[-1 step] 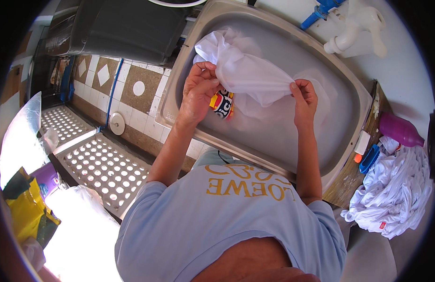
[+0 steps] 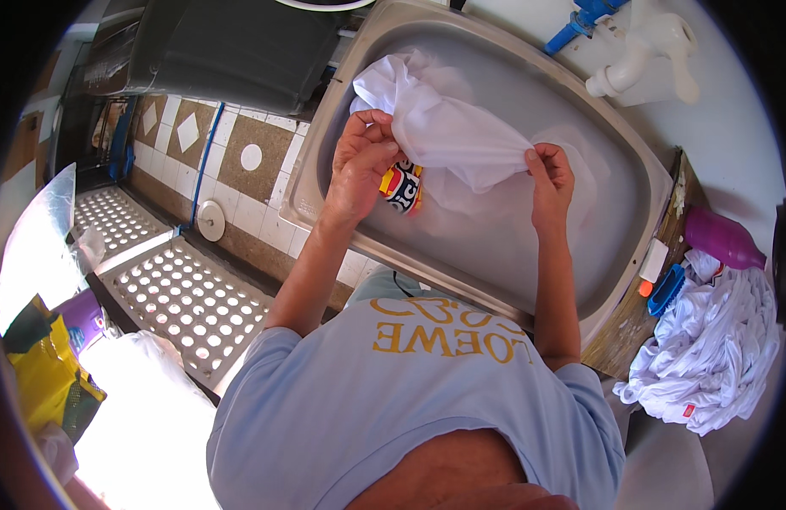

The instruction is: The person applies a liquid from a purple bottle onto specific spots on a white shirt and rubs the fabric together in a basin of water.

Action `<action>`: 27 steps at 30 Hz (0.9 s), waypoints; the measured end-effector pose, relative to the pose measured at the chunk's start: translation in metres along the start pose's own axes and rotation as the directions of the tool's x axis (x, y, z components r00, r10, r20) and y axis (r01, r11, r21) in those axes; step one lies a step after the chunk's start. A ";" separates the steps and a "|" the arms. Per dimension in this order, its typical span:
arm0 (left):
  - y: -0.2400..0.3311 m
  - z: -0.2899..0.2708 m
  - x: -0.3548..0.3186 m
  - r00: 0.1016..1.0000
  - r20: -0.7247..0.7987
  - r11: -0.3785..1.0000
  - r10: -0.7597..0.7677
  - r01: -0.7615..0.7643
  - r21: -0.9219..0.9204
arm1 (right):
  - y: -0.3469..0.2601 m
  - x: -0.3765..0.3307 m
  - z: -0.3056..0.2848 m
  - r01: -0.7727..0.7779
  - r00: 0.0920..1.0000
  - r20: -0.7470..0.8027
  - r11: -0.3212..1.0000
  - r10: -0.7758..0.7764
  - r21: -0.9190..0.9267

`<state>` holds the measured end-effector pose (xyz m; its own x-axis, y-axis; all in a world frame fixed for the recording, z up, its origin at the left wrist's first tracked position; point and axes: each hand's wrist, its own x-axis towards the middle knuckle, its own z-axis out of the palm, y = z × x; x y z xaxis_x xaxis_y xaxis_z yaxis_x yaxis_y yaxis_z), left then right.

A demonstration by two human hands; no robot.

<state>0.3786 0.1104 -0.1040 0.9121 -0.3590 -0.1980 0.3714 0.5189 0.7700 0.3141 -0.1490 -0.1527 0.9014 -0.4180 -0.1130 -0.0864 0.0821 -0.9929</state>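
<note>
A white cloth (image 2: 448,132) is stretched between my two hands above cloudy grey water (image 2: 529,255) in a wide rectangular basin (image 2: 301,200). My left hand (image 2: 359,170) pinches its near-left edge. Right beneath those fingers shows a red, yellow and black printed patch (image 2: 401,189); whether it belongs to the same cloth I cannot tell. With thumb and forefinger, my right hand (image 2: 549,180) grips the gathered right end. More pale fabric lies partly sunk in the water around it, its outline blurred.
A white tap (image 2: 652,55) and blue pipe (image 2: 571,32) jut over the basin's far right. Along the right lie a purple bottle (image 2: 724,236), a blue brush (image 2: 666,291), a white block (image 2: 655,259) and heaped white laundry (image 2: 707,348). Perforated panels (image 2: 184,297) lie left.
</note>
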 end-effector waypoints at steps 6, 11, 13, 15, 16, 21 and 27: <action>-0.021 0.017 -0.002 0.992 0.103 0.976 0.076 -0.095 0.198 | -0.032 -0.002 0.025 0.539 0.840 0.237 0.694 -0.489 -0.478; -0.056 0.062 0.003 0.955 0.234 0.766 0.184 -0.289 0.574 | -0.009 0.017 0.022 0.117 0.941 0.338 0.969 -0.038 -0.218; -0.072 0.077 -0.007 0.902 0.307 0.341 0.303 -0.403 0.849 | 0.005 0.064 -0.014 0.003 0.965 0.260 0.994 -0.032 0.111; -0.087 0.070 -0.010 0.894 0.326 0.331 0.308 -0.422 0.844 | -0.009 0.075 -0.022 -0.035 0.956 0.290 0.999 0.033 0.001; -0.091 0.069 -0.013 0.891 0.325 0.301 0.316 -0.419 0.857 | -0.020 0.078 -0.022 -0.053 0.952 0.299 0.997 0.066 -0.053; -0.086 0.074 -0.010 0.860 0.340 0.247 0.381 -0.449 0.859 | -0.043 0.047 0.012 -0.114 0.834 0.515 0.976 0.196 -0.187; -0.085 0.066 -0.015 0.888 0.298 0.221 0.349 -0.387 0.895 | -0.026 0.076 0.002 -0.141 0.836 0.529 0.989 0.144 -0.047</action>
<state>0.3219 0.0202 -0.1262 0.8880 -0.3695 0.2738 -0.4268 -0.4406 0.7898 0.3860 -0.1815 -0.1356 0.9658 0.1405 -0.2179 -0.2324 0.0971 -0.9678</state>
